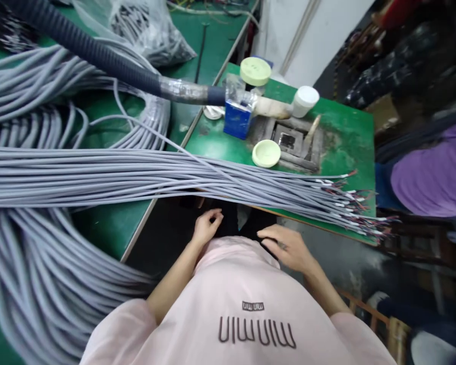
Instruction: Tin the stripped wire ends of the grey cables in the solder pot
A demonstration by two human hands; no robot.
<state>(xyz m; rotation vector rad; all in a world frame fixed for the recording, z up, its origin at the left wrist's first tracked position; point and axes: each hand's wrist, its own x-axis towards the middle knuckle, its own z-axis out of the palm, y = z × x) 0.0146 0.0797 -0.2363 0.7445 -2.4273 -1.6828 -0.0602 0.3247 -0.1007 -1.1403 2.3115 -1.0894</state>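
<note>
My left hand (208,226) is at my waist, just below the table edge, its thumb and fingertips curled together into a loose ring with nothing visible inside. Across from it, my right hand (287,246) is held by the hem of my pink shirt (247,284), thumb and fingers apart and holding nothing. A long bundle of grey cables (167,175) lies over the tables in front of both hands, touched by neither. At its right end, stripped cable ends (357,208) show thin red, black and white wires.
Coiled grey cables (41,263) fill the left table. A dark corrugated hose (99,58) crosses to a blue box (236,119). A square pot with a brush (312,132), a pale green lid (266,153) and a white jar (305,100) stand on the green table. A person in purple (433,172) is at right.
</note>
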